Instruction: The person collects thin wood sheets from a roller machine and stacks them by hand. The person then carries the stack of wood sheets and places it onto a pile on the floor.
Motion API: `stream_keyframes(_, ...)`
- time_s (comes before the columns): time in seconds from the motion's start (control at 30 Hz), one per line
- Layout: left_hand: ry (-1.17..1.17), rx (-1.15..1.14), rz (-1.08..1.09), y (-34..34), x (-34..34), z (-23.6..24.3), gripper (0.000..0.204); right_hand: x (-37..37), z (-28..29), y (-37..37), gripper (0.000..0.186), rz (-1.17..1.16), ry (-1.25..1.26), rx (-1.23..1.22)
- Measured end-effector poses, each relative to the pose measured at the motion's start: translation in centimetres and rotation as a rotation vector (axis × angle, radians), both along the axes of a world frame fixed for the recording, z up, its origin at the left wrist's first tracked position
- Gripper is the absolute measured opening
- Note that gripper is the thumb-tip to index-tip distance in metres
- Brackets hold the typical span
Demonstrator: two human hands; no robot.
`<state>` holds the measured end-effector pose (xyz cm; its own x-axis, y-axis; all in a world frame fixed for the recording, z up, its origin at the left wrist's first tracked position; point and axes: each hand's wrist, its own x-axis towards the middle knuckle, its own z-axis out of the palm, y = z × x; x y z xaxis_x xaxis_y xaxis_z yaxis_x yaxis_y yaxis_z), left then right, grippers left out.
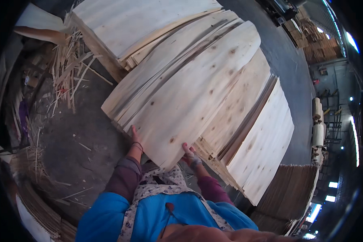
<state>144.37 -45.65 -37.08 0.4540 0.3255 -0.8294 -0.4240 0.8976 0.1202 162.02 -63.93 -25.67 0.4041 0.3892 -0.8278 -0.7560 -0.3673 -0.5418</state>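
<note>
My left hand (134, 137) grips the near left edge of a knotty pale wood veneer sheet (189, 97), its wrist ringed by a thin band. My right hand (190, 154) holds the same sheet at its near right edge, thumb on top and other fingers partly hidden. This sheet lies over layered veneers, angled toward me between my forearms. To its right are more stacked sheets (262, 145) with rough, split edges. Beyond it at the upper left lies another stack of pale sheets (137, 20).
Scattered wood strips (72, 68) litter the grey concrete floor (68, 133) on the left. Darker veneer stacks (288, 193) stand at the lower right. Far right along the warehouse are log-like rolls (318, 133), metal racks and tall board stacks (320, 50).
</note>
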Motion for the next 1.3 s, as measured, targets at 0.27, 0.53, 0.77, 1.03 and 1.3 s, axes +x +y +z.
stream_keyframes(0.27,0.503,-0.036,-0.154,0.7,-2.4,0.9,0.077,26.5,-4.1,2.3,0.057,-0.116,-0.226,-0.140)
stream_keyframes(0.53,1.055,0.069,0.171,0.1,0.0,-11.9,0.070,27.2,-5.9,8.7,0.061,-0.316,-0.157,0.277)
stream_keyframes(0.77,0.604,0.045,0.151,0.5,0.7,-23.3,0.071,34.0,-6.9,5.5,0.055,-0.194,-0.115,0.174)
stream_keyframes(1.03,0.231,0.030,0.310,3.5,-0.3,-21.1,0.075,28.2,-2.6,11.4,0.054,-0.100,-0.270,0.261)
stream_keyframes(1.3,0.009,0.268,0.671,3.2,-16.5,-8.6,0.077,15.3,5.8,20.8,0.054,0.045,-0.260,0.424)
